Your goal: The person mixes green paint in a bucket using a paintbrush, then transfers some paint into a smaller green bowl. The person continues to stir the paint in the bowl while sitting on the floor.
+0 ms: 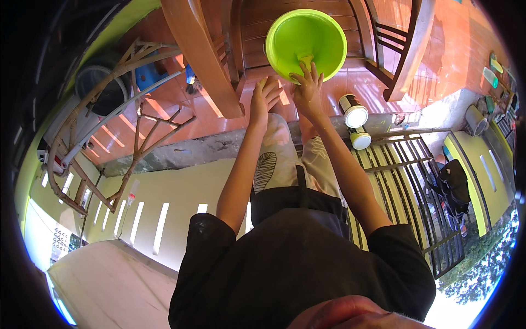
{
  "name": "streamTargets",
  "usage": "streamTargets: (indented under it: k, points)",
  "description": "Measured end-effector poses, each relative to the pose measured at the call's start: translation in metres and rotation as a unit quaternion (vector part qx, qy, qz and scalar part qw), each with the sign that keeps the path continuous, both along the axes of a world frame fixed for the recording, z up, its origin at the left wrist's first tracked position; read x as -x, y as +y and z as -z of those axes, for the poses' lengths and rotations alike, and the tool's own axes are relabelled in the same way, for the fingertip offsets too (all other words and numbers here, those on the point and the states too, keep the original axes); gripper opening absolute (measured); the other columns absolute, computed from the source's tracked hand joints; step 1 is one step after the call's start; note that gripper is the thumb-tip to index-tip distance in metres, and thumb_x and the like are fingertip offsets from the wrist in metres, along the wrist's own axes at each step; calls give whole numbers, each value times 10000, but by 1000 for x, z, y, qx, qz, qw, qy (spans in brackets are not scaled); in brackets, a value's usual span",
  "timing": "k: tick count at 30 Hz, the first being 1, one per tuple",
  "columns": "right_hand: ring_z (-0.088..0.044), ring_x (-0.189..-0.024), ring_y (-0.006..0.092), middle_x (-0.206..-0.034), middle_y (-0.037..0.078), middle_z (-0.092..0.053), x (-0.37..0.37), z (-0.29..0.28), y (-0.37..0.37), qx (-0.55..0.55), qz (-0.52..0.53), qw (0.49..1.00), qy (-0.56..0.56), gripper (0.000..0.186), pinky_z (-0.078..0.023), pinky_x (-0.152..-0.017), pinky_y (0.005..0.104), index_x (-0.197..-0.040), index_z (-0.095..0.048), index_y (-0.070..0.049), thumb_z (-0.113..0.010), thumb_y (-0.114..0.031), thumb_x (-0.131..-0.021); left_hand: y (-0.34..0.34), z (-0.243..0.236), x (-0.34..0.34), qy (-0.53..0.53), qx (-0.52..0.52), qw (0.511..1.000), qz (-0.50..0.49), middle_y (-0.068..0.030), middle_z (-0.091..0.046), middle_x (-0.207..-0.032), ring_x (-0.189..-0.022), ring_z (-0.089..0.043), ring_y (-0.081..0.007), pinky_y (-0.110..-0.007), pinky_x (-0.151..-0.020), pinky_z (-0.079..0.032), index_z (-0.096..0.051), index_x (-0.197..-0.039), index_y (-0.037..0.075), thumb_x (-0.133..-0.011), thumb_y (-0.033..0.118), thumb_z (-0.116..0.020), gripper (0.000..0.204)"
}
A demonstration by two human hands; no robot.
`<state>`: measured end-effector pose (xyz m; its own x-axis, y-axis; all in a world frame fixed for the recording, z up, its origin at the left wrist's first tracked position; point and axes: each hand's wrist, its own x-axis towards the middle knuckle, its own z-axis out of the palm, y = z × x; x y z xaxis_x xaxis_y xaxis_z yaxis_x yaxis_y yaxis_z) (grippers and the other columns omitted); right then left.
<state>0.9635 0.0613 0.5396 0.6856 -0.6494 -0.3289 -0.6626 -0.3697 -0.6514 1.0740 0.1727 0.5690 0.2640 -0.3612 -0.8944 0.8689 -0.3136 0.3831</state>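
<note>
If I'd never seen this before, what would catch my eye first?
First the bright green plastic bowl at the top middle, sitting on the orange tiled floor. Both of the person's hands meet at its near rim: the right hand on the edge, the left hand just beside it. To the right stand two white-lidded jars, and wooden chairs frame the bowl.

We cannot see the fingertips of our right hand (308,90): they go behind the near rim of the round lime-green plastic bowl (306,41). The pale yellowish piece (306,58) inside that bowl is too small to identify. The wooden chair (204,57) is cut off by the top edge. Small objects along the far right ledge (493,71) blur beyond telling.
</note>
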Motion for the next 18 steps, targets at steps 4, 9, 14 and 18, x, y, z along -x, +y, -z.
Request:
streamTargets:
  k: [4, 9, 14, 18]
  points:
    - [-187, -1471, 452, -1485, 186, -440, -11, 1, 1, 7, -31, 999, 38, 406, -77, -1169, 649, -1142, -692, -23, -533, 12, -770, 3, -8, -7, 3, -5, 1000, 9, -205, -451, -1482, -1299, -517, -341, -447, -1109, -389, -175, -1550, 23, -1048, 492, -297, 698]
    - [-215, -1447, 479, -1439, 222, -466, -18, -6, 3, -11, 7, 1000, 12, 410, -128, -1161, 651, -1098, -691, -10, -523, 43, -728, 5, -10, -20, 7, -5, 1000, 15, -201, -476, -1463, -1279, -537, -334, -439, -1094, -405, -234, -1530, 15, -1043, 477, -338, 679]
    - [-395, -1377, 343, -1398, 188, -521, -16, -47, -13, -243, 127, 958, -86, 399, -295, -1148, 454, -1114, -673, 16, -518, 66, -750, -4, -30, -39, -3, 1, 999, 45, -190, -498, -1446, -1274, -543, -310, -429, -1084, -416, -287, -1508, 4, -1045, 491, -329, 673]
    - [-607, -1135, 189, -1228, 119, -659, -25, -120, -55, -424, 233, 865, -130, 364, -478, -943, 307, -1250, -618, 18, -560, -69, -902, -12, -67, -59, -54, 61, 992, 92, -177, -546, -1400, -1242, -567, -290, -425, -1053, -442, -394, -1451, -16, -1035, 540, -368, 695]
